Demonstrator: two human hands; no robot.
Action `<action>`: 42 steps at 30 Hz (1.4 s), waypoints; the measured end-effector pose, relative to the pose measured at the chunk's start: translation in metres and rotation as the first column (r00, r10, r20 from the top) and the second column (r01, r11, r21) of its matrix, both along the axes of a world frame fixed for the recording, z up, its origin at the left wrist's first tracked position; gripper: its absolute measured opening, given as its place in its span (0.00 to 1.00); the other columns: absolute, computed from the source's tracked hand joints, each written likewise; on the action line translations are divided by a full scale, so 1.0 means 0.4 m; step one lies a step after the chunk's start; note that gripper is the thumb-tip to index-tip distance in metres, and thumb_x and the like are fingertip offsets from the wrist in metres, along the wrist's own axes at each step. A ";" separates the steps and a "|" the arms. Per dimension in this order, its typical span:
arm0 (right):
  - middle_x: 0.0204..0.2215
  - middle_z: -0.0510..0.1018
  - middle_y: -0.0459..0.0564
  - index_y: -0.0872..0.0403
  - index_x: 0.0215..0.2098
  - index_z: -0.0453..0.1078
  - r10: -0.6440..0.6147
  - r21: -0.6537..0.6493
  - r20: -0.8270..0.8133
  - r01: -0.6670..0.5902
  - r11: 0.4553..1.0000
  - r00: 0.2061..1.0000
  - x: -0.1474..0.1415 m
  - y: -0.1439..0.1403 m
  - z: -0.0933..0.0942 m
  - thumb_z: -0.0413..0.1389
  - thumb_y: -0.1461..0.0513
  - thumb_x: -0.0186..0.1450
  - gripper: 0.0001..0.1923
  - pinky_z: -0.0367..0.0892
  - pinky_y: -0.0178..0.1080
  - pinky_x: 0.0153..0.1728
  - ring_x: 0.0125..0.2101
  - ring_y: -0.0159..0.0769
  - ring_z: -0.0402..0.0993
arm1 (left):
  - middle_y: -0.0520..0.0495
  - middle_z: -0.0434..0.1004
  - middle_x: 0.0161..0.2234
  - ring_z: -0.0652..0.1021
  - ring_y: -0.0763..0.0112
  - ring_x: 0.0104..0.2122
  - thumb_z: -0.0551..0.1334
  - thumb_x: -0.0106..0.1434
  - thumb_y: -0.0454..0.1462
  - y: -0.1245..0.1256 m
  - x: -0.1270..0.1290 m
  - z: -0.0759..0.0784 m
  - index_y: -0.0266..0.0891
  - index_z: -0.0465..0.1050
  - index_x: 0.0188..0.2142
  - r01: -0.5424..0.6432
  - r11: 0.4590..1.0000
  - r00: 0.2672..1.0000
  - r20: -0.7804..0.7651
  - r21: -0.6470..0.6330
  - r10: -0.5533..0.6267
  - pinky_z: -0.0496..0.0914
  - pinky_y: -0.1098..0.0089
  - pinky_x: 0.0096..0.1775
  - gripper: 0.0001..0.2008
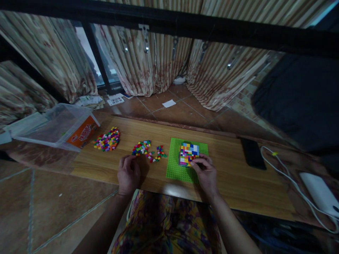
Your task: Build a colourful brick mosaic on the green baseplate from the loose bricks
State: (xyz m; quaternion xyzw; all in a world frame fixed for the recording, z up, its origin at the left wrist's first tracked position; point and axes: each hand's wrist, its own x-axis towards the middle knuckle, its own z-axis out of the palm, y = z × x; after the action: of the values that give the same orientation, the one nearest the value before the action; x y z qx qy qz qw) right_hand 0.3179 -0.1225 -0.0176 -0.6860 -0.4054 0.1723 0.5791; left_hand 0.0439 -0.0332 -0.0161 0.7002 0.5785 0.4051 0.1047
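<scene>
On a green studded baseplate (173,165) stands a multicoloured block of building bricks (188,152), roughly rectangular. My right hand (208,173) grips this block at its near right corner, thumb in front and fingers along the right side. Whether a single loose brick is also between those fingertips is too small to tell. My left hand (128,174) rests at the near side of a small pile of loose bricks (141,147), its fingers curled in. What the curled fingers hold, if anything, is hidden. A few more scattered bricks (159,153) lie between that pile and the baseplate.
Farther left is a larger heap of bricks (108,140), beside a clear plastic box (60,123) with an orange label. A black phone (253,153) lies to the right on the wooden table (230,187). White cable (288,176) and a white device (319,192) are at the right end.
</scene>
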 end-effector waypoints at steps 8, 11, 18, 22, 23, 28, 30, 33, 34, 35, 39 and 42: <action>0.40 0.75 0.51 0.53 0.29 0.76 -0.067 0.052 -0.218 0.080 0.995 0.974 0.027 -0.006 -0.003 0.64 0.54 0.53 0.11 0.63 0.46 0.49 0.45 0.40 0.70 | 0.44 0.71 0.40 0.74 0.67 0.40 0.56 0.58 0.31 0.001 0.000 0.004 0.38 0.71 0.39 0.007 1.000 1.000 0.009 0.004 -0.007 0.70 0.66 0.43 0.09; 0.38 0.77 0.52 0.55 0.30 0.75 -0.149 0.049 -0.217 0.163 0.985 0.965 0.033 -0.016 0.008 0.63 0.54 0.54 0.12 0.64 0.46 0.48 0.43 0.40 0.72 | 0.44 0.71 0.40 0.74 0.66 0.40 0.56 0.59 0.31 0.002 0.000 0.003 0.38 0.70 0.39 0.013 1.000 1.000 0.013 -0.007 -0.013 0.70 0.66 0.43 0.09; 0.33 0.77 0.50 0.54 0.32 0.75 -0.116 0.113 0.022 0.113 0.987 0.993 -0.064 -0.026 0.098 0.58 0.55 0.60 0.10 0.68 0.42 0.39 0.35 0.37 0.73 | 0.44 0.70 0.41 0.74 0.66 0.41 0.55 0.59 0.31 -0.006 0.002 0.003 0.39 0.70 0.40 0.016 0.999 0.999 0.047 -0.041 -0.014 0.71 0.66 0.43 0.10; 0.35 0.77 0.49 0.50 0.36 0.74 0.200 0.019 0.176 -0.207 0.978 0.964 -0.172 -0.009 0.117 0.54 0.58 0.64 0.08 0.69 0.40 0.39 0.37 0.37 0.73 | 0.44 0.70 0.40 0.74 0.66 0.41 0.56 0.59 0.30 -0.010 0.003 0.005 0.39 0.70 0.40 0.020 0.999 0.998 0.060 -0.050 -0.017 0.71 0.66 0.42 0.11; 0.35 0.77 0.49 0.50 0.36 0.74 0.276 -0.013 0.204 -0.280 0.960 0.939 -0.197 0.000 0.112 0.53 0.59 0.65 0.08 0.69 0.40 0.39 0.37 0.37 0.73 | 0.44 0.70 0.40 0.74 0.66 0.41 0.55 0.59 0.30 -0.010 0.003 0.004 0.39 0.70 0.40 0.022 0.999 0.998 0.062 -0.046 -0.019 0.71 0.66 0.42 0.11; 0.36 0.76 0.49 0.50 0.38 0.73 0.408 -0.131 0.367 -0.388 0.913 0.836 -0.276 0.068 0.071 0.50 0.62 0.67 0.09 0.66 0.41 0.42 0.39 0.38 0.71 | 0.44 0.70 0.41 0.74 0.68 0.41 0.54 0.61 0.29 -0.012 0.002 -0.004 0.39 0.69 0.41 0.039 0.999 0.994 0.099 -0.028 -0.036 0.71 0.66 0.44 0.11; 0.35 0.76 0.49 0.50 0.38 0.73 0.404 -0.178 0.448 -0.363 0.915 0.798 -0.288 0.099 0.061 0.50 0.62 0.66 0.09 0.65 0.42 0.42 0.39 0.39 0.69 | 0.44 0.70 0.41 0.73 0.68 0.42 0.54 0.62 0.30 -0.013 0.002 -0.006 0.39 0.69 0.42 0.042 0.999 0.993 0.115 -0.026 -0.038 0.70 0.66 0.44 0.10; 0.33 0.74 0.50 0.51 0.37 0.73 0.394 -0.242 0.538 -0.311 0.919 0.745 -0.300 0.136 0.055 0.52 0.60 0.66 0.08 0.62 0.43 0.41 0.39 0.41 0.68 | 0.44 0.69 0.41 0.74 0.68 0.42 0.53 0.62 0.30 -0.015 0.002 -0.007 0.39 0.68 0.42 0.043 0.998 0.990 0.135 -0.034 -0.038 0.70 0.67 0.45 0.10; 0.33 0.74 0.50 0.51 0.37 0.73 0.394 -0.258 0.561 -0.298 0.919 0.728 -0.304 0.145 0.054 0.53 0.60 0.65 0.07 0.62 0.43 0.41 0.39 0.42 0.67 | 0.44 0.69 0.41 0.74 0.68 0.42 0.53 0.62 0.30 -0.016 0.001 -0.007 0.40 0.68 0.42 0.046 0.998 0.989 0.139 -0.035 -0.041 0.70 0.67 0.45 0.10; 0.32 0.74 0.51 0.51 0.36 0.73 0.396 -0.274 0.581 -0.287 0.918 0.712 -0.309 0.152 0.053 0.54 0.59 0.65 0.07 0.61 0.43 0.42 0.39 0.42 0.67 | 0.44 0.70 0.42 0.74 0.68 0.42 0.54 0.62 0.30 -0.016 0.001 -0.006 0.40 0.68 0.42 0.052 0.998 0.989 0.141 -0.036 -0.046 0.70 0.67 0.45 0.11; 0.33 0.73 0.51 0.52 0.35 0.73 0.382 -0.350 0.650 -0.187 0.918 0.657 -0.331 0.168 0.056 0.57 0.57 0.63 0.07 0.58 0.43 0.41 0.39 0.43 0.66 | 0.44 0.70 0.42 0.74 0.69 0.42 0.54 0.62 0.29 -0.017 0.001 -0.007 0.39 0.68 0.42 0.056 0.998 0.989 0.142 -0.030 -0.052 0.71 0.68 0.44 0.11; 0.34 0.73 0.52 0.52 0.35 0.73 0.357 -0.397 0.687 -0.084 0.914 0.633 -0.349 0.171 0.065 0.57 0.58 0.63 0.07 0.56 0.44 0.40 0.39 0.44 0.65 | 0.44 0.70 0.41 0.74 0.69 0.42 0.54 0.62 0.29 -0.017 0.000 -0.007 0.39 0.68 0.42 0.061 0.998 0.989 0.138 -0.018 -0.058 0.71 0.68 0.44 0.11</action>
State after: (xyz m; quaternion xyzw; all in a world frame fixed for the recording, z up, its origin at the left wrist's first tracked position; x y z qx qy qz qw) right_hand 0.1783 -0.0542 0.0085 -0.7261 -0.6538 0.0112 0.2128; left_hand 0.0440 -0.0401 -0.0189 0.6864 0.5532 0.4427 0.1638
